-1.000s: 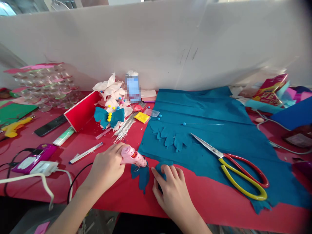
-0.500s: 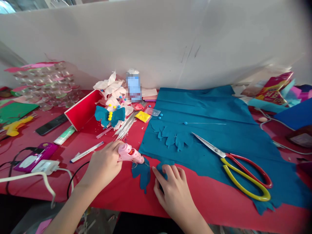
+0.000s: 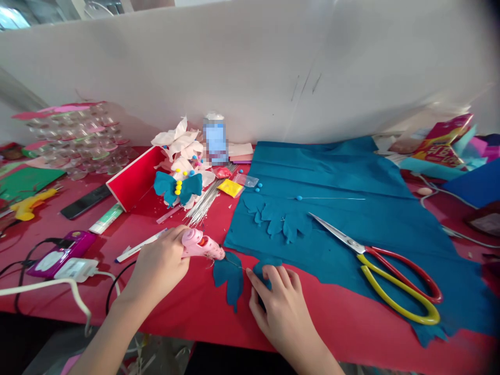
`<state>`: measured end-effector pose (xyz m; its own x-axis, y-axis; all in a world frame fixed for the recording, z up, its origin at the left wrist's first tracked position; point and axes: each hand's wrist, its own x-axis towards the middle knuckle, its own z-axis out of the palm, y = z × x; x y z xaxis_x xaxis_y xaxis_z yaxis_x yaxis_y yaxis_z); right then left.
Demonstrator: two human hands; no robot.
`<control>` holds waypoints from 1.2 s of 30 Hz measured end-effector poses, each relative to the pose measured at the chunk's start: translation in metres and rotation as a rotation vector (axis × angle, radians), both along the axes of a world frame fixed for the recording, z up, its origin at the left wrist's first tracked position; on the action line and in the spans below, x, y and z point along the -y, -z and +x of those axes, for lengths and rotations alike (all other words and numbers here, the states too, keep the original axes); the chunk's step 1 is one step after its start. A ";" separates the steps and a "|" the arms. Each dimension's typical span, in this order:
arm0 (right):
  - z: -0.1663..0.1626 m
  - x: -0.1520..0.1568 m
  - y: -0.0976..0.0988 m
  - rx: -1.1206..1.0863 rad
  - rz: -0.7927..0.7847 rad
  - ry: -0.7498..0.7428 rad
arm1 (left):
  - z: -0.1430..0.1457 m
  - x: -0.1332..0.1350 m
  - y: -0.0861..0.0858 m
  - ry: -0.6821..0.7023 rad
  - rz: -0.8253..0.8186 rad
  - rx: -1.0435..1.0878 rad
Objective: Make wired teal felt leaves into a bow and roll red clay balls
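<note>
My left hand (image 3: pixel 162 263) is wrapped round a pink glue gun (image 3: pixel 203 246), its nozzle at the upper left edge of a teal fabric wing piece (image 3: pixel 230 281). A thin wire (image 3: pixel 235 264) lies across that piece. My right hand (image 3: pixel 279 302) has bent fingers, with the index fingertip pinching the wire's right end; the thumb is partly hidden. Under its fingers lies a second teal piece (image 3: pixel 267 265), mostly covered. A finished teal butterfly with yellow beads (image 3: pixel 177 187) stands beyond my left hand.
Large red-and-yellow-handled scissors (image 3: pixel 375 271) lie on the teal cloth (image 3: pixel 332 172), near cut wing shapes (image 3: pixel 283 219) and a blue-beaded wire (image 3: pixel 299 198). A bundle of wires (image 3: pixel 203 203), a marker (image 3: pixel 140 245) and a purple power block (image 3: pixel 62 252) with cables are at left.
The glue gun has drawn back slightly to the left, its nozzle now at the wing piece's edge. My right hand stays almost in place. The view has shifted a little.
</note>
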<state>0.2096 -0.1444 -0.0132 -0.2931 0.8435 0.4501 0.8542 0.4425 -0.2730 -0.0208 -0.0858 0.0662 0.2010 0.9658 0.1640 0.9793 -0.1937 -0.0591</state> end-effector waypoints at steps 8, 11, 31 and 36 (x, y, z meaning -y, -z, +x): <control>0.000 0.000 -0.001 -0.002 0.013 0.006 | -0.005 -0.001 -0.001 -0.022 -0.013 -0.017; 0.000 -0.001 -0.001 -0.002 0.009 0.000 | -0.007 -0.002 -0.002 -0.045 -0.019 -0.045; -0.001 0.000 0.000 0.006 -0.002 0.006 | 0.005 0.003 0.003 0.059 0.030 0.040; 0.000 0.000 0.001 0.006 -0.008 0.007 | 0.010 0.004 0.007 0.075 0.004 0.046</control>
